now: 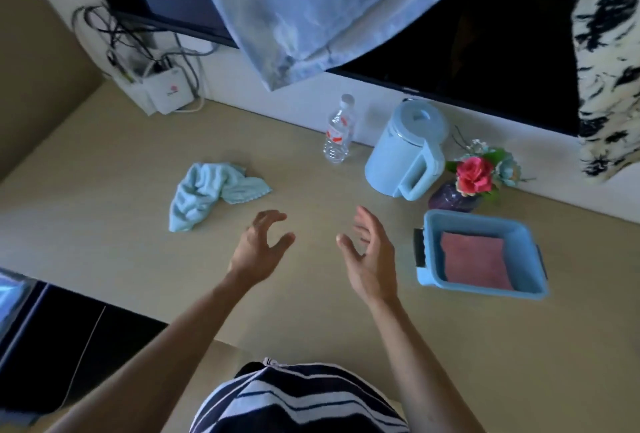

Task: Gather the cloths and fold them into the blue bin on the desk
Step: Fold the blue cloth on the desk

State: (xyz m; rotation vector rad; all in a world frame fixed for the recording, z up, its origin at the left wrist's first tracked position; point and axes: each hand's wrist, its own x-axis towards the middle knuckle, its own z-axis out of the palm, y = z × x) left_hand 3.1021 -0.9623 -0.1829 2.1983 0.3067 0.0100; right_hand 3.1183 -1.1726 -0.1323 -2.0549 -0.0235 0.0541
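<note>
A crumpled light blue cloth (211,191) lies on the beige desk (104,224), left of centre. The blue bin (526,235) sits at the right of the desk, and a folded pink cloth (474,261) lies flat inside it. My left hand (261,247) hovers over the desk just right of and below the blue cloth, fingers curled and apart, holding nothing. My right hand (370,257) is beside it, palm turned inward, fingers spread and empty, left of the bin.
A plastic water bottle (337,131), a light blue kettle (405,153) and a purple vase of flowers (474,178) stand along the back wall. A white box with cables (166,89) is at the back left. A pale blue fabric (311,9) hangs over a dark screen (485,34).
</note>
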